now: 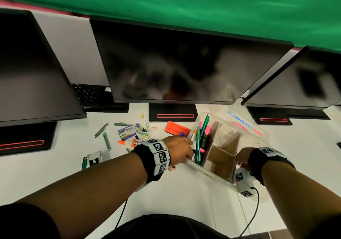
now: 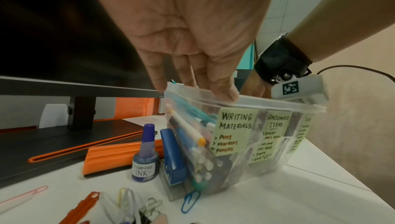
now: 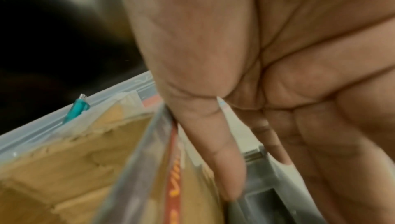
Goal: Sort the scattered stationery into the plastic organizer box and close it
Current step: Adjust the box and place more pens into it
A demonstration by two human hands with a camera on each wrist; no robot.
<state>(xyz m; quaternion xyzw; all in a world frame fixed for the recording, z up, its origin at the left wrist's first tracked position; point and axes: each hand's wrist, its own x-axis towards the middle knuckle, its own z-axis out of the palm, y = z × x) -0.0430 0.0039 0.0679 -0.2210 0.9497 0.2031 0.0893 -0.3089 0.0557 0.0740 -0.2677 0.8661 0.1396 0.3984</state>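
Note:
The clear plastic organizer box (image 1: 245,146) stands open and looks tilted, with cardboard dividers (image 1: 221,155) inside and several pens and markers (image 1: 200,137) in its left compartment. Yellow labels (image 2: 235,129) on its wall read "Writing Materials" and "Consumable Items". My left hand (image 1: 190,150) pinches the left rim (image 2: 205,94), fingers inside and thumb outside. My right hand (image 1: 239,160) grips the right wall (image 3: 149,143), thumb (image 3: 213,143) along it and fingers curled on the other side. Loose stationery lies to the left: a stamp ink bottle (image 2: 145,156), a blue stapler (image 2: 173,158), a staples box (image 1: 126,132), paper clips (image 1: 144,133) and green pens (image 1: 106,141).
Three dark monitors (image 1: 184,63) on black bases (image 1: 173,115) line the back of the white desk (image 1: 184,198). The clear lid (image 1: 245,122) marked "Storage Box" lies behind the box. An orange holder (image 1: 177,129) sits by the box. The desk's edge (image 2: 342,173) runs close on the right.

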